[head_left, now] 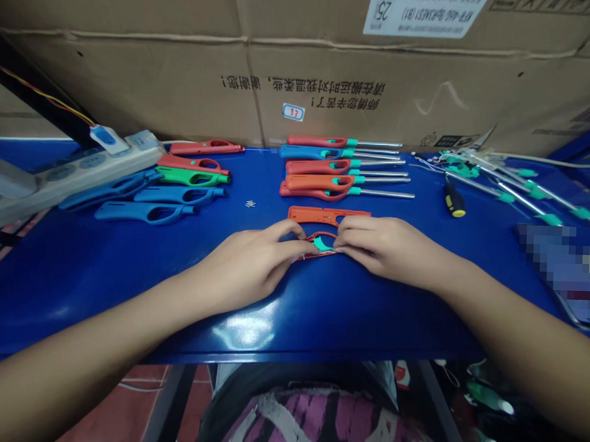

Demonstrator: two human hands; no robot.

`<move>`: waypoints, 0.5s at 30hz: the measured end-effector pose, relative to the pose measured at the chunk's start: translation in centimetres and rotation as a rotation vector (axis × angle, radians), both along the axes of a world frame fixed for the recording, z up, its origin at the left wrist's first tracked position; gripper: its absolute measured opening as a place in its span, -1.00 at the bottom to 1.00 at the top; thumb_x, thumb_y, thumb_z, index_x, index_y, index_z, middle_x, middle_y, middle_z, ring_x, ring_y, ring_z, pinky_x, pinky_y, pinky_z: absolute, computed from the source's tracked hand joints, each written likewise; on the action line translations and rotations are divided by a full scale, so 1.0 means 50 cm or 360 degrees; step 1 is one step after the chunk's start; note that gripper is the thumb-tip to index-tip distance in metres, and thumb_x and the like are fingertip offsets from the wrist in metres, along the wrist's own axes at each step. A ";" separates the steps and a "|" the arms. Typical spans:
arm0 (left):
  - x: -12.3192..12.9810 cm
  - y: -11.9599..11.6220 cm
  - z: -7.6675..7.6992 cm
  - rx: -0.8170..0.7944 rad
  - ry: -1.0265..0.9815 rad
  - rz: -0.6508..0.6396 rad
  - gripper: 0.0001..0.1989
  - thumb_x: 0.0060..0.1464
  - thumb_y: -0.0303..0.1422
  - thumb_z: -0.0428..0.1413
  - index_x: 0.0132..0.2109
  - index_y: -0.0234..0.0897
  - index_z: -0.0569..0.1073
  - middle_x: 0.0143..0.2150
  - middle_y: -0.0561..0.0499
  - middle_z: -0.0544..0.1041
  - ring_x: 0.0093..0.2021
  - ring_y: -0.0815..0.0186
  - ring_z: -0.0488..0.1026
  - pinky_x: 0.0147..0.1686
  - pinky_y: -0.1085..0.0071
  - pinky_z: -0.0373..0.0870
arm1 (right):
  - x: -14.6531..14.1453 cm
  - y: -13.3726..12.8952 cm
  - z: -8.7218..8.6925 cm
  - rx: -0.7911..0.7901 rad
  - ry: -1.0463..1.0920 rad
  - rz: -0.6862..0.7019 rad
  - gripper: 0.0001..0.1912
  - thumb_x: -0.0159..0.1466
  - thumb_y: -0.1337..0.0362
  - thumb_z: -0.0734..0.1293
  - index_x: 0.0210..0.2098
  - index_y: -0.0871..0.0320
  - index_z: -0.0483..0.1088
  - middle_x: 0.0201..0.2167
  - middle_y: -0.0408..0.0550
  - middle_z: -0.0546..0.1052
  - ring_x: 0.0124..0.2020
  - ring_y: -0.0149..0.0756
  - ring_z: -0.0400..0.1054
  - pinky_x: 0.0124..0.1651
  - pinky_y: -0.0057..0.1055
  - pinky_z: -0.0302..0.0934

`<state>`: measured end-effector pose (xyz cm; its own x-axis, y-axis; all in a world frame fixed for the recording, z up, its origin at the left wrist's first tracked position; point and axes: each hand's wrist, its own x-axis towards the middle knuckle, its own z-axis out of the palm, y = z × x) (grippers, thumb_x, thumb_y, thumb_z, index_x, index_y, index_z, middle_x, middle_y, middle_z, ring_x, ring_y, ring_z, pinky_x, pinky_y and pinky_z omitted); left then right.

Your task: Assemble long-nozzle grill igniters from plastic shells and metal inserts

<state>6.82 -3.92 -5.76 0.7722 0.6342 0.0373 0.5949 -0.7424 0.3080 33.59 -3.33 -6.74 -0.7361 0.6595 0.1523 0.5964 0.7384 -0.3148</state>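
Observation:
Both hands meet over one half of an opened red lighter casing (322, 235) on the blue table. A teal trigger piece (322, 245) lies within that casing half. My left hand (267, 249) pinches its left end, with fingertips at the trigger piece. My right hand (371, 243) has its fingers pressed together at the right end, near a thin light-coloured part. What sits under the fingertips is partly hidden. Just behind lies the other, orange casing half (312, 214), its right side close to my right knuckles.
Several assembled long-neck lighters (321, 166) lie in a row behind. Coloured casings (173, 194) sit at left beside a power strip (74, 168). Tiny screws (250, 204) lie mid-table. At right are a screwdriver (454, 201), metal tubes with teal parts (519, 184) and a blurred object (564, 269). A cardboard box (183, 88) stands behind.

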 end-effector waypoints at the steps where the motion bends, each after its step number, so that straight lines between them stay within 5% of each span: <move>1: -0.001 0.000 0.000 -0.0012 -0.0011 0.0001 -0.60 0.37 -0.41 -0.05 0.24 0.01 0.43 0.17 -0.01 0.43 -0.14 0.25 0.57 -0.19 0.34 0.50 | 0.000 -0.001 0.001 0.0024 -0.0040 0.0015 -0.78 0.44 0.31 0.20 -0.17 0.15 0.49 -0.17 0.00 0.54 -0.22 -0.27 0.44 -0.19 -0.37 0.28; 15: -0.002 0.007 -0.006 -0.0098 -0.0119 -0.0025 -0.62 0.35 -0.45 -0.05 0.19 -0.05 0.47 0.13 -0.03 0.46 -0.09 0.25 0.56 -0.10 0.33 0.49 | -0.011 -0.003 -0.006 -0.0111 0.0173 -0.0100 -0.86 0.38 0.29 0.30 -0.28 0.17 0.48 -0.31 -0.07 0.52 -0.32 -0.34 0.39 -0.28 -0.42 0.20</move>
